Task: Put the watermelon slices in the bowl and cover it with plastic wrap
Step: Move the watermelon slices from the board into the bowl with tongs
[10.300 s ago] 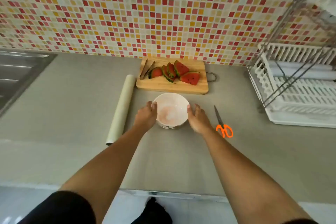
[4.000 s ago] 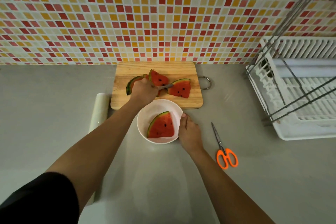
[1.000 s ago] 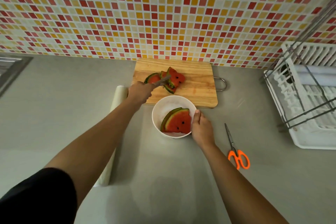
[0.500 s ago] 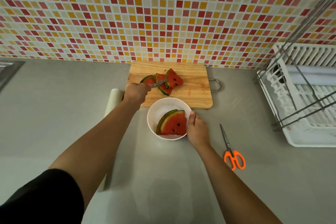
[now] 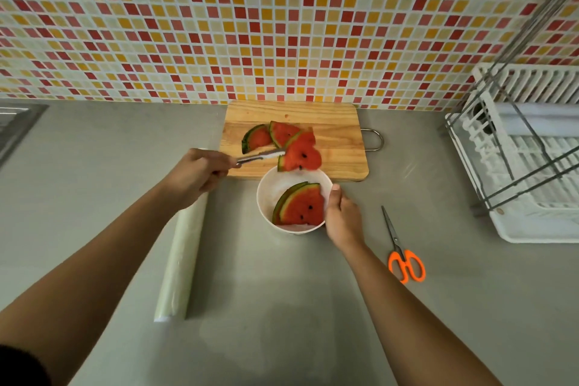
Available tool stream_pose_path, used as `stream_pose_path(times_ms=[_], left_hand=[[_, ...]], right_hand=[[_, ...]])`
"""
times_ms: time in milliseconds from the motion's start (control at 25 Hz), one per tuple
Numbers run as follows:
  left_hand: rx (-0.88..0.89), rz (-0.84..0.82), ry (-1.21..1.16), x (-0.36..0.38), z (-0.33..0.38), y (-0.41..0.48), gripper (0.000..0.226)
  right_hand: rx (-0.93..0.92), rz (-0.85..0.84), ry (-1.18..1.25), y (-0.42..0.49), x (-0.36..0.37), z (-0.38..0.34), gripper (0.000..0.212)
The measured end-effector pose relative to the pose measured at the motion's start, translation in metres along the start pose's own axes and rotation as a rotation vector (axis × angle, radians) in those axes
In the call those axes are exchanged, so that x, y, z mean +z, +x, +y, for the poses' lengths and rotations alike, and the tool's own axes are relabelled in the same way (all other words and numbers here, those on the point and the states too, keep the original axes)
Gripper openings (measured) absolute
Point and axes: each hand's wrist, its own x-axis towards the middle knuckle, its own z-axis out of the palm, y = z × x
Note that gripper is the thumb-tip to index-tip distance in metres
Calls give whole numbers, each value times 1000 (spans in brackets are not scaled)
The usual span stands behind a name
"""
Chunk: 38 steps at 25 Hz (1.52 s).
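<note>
Red watermelon slice (image 5: 300, 155), lifted off the cutting board (image 5: 338, 150) since a moment earlier, was held in tongs (image 5: 261, 156) gripped by the left hand (image 5: 200, 174) above the bowl (image 5: 269, 189) at frame centre; the rim was clasped by the right hand (image 5: 343, 216). Two slices (image 5: 269, 136) remained; the plastic wrap (image 5: 183, 255) lay untouched.

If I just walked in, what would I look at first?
Probably the bright red watermelon slice pinched in metal tongs by the left hand, lifted over the white bowl. After that, the wall of red and yellow tiles behind the counter, and the orange scissors on the right.
</note>
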Motion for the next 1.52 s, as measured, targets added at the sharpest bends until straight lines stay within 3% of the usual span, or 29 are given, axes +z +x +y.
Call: stream_pose_path(times_ms=[160,440,520,720,800,1040,1280,1520], left_hand=[[48,-112,291,0,-13,-24,17],[330,-89,845,20,-12,-43,18],[303,-52,786,12,-3,-36,16],[-13,289,212,20,-9,17,23],[-102,303,116,33,-20,32,21],[-119,333,-146,61,-28,59,10],[-106,368,-6,57,-16,61,11],[98,436,519,39,12,55,32]], right_hand=[[5,14,20,0,2,1,55],[-18,18,13,2,1,-1,49],[-20,15,21,3,2,0,47],[-37,17,13,3,2,3,46],[-41,16,4,4,2,2,46],[-40,2,-13,4,2,2,46],[-31,-5,-6,4,1,1,47],[-34,-3,-9,4,1,1,46]])
